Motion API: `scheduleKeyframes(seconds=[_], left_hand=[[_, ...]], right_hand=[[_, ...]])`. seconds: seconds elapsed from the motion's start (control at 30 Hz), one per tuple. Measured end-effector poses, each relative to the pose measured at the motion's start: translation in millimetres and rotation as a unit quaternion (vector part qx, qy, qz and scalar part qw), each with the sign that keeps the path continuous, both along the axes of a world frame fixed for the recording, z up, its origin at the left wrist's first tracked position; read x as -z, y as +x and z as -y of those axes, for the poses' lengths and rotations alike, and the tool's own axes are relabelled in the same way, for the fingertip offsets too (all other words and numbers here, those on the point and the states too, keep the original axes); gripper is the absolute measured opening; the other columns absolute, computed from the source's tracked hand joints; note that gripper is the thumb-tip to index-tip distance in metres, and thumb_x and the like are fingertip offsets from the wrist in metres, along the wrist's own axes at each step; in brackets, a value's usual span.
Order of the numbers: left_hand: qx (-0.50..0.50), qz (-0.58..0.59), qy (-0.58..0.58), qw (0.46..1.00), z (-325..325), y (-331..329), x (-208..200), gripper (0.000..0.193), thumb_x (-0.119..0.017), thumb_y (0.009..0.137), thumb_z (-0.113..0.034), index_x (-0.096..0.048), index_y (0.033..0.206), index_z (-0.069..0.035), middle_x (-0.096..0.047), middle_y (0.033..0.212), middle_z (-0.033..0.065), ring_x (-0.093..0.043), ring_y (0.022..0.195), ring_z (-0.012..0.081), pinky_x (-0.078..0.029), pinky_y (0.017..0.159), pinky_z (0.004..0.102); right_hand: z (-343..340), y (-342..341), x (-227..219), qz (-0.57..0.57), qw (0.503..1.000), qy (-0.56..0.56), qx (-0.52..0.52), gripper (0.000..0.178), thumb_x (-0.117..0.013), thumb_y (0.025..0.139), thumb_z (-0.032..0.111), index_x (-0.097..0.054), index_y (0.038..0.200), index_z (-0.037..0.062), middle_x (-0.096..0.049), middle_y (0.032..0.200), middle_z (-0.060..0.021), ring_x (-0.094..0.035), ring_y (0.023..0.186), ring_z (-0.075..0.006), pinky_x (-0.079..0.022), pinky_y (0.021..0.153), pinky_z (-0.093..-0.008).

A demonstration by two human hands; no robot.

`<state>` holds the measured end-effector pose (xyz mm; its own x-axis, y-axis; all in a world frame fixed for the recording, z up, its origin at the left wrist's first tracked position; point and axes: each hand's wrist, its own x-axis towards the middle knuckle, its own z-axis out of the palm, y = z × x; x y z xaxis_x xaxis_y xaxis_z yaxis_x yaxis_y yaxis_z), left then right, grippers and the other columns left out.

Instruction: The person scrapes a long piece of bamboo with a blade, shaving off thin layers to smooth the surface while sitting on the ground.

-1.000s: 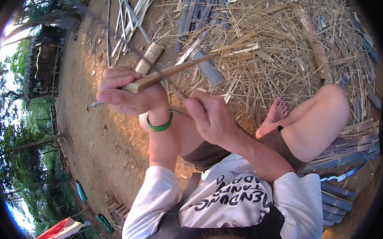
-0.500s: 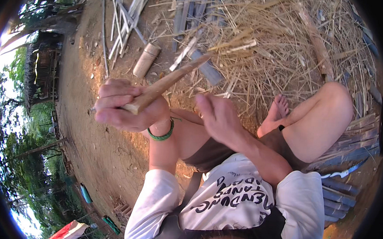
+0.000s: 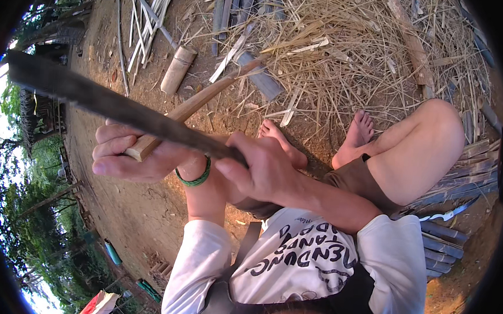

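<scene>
My left hand [image 3: 164, 163] is closed around a pale, tapered wooden stick [image 3: 212, 92]. Its cut end shows by the fingers, and the thin end slants away to the upper right. A green cord circles my left wrist. My right hand [image 3: 262, 166] grips a dark machete [image 3: 105, 103], whose grip is hidden in the fist. The long blade widens toward its tip at the upper left. It passes in front of the stick and covers part of it and of my left hand; whether the two touch I cannot tell.
Dry straw and shavings [image 3: 329, 54] lie in a heap ahead. A short bamboo section [image 3: 179, 69], thin pale strips [image 3: 150, 23] and dark split bamboo [image 3: 227, 13] lie on the ground. A long pole [image 3: 411, 43] and stacked slats [image 3: 444, 244] are at right, near my bent knee [image 3: 441, 126].
My right hand has moved left and toward me, and the machete blade has swung up into view across the stick. My left hand has shifted slightly left and down with the stick.
</scene>
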<state>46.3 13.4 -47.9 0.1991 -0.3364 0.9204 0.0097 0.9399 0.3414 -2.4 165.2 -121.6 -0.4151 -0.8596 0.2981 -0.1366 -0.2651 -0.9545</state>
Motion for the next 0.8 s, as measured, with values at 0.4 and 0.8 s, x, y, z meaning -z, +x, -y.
scheduleKeyframes(seconds=[0.4,0.8], left_hand=[[-0.061,0.028,-0.025,0.997,16.5,-3.3,-5.7,0.049,-0.031,0.108,-0.040,-0.036,0.069,-0.012,-0.034,0.055,0.0016,-0.033,0.047,0.0114,-0.028,0.048,0.0260],[0.017,-0.022,0.016,0.999,31.1,11.3,-9.0,0.046,-0.032,0.107,-0.035,-0.037,0.068,-0.011,-0.033,0.053,0.0028,-0.035,0.047,0.0133,-0.030,0.048,0.0258]], right_hand=[[31.7,-16.0,101.9,0.065,0.985,0.157,0.022,0.062,-0.043,0.103,0.053,-0.061,0.083,-0.0027,-0.061,0.059,-0.0187,-0.066,0.057,-0.0273,-0.048,0.054,-0.0395],[36.9,-24.4,210.8,0.052,0.938,0.333,0.085,0.077,-0.039,0.101,0.060,-0.064,0.069,-0.0051,-0.062,0.057,-0.0202,-0.066,0.059,-0.0375,-0.049,0.061,-0.0481]])
